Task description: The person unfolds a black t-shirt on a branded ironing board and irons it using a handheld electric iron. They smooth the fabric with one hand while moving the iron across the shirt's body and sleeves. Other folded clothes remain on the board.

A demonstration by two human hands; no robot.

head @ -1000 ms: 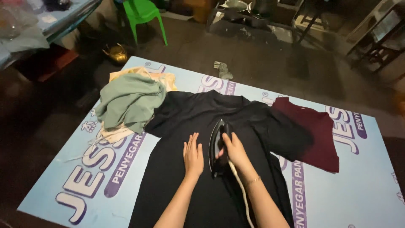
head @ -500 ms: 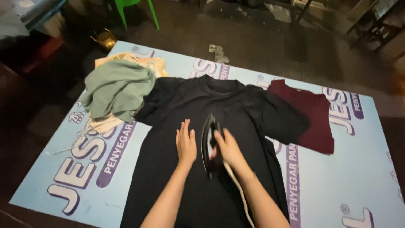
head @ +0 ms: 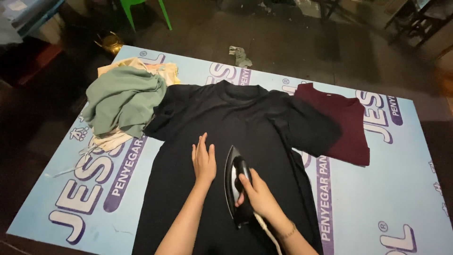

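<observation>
On the black shirt point(head: 236, 141), the left hand point(head: 204, 160) lies flat and open. Beside it, the right hand point(head: 257, 196) grips the black iron point(head: 234, 182) by its handle. That iron looks heavy and hard; the shirt is soft and floppy, spread across a printed blue mat point(head: 377, 189).

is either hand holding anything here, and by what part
The right hand holds a black clothes iron by its top handle, soleplate down on the black t-shirt. The left hand holds nothing; it lies flat on the shirt beside the iron.
</observation>
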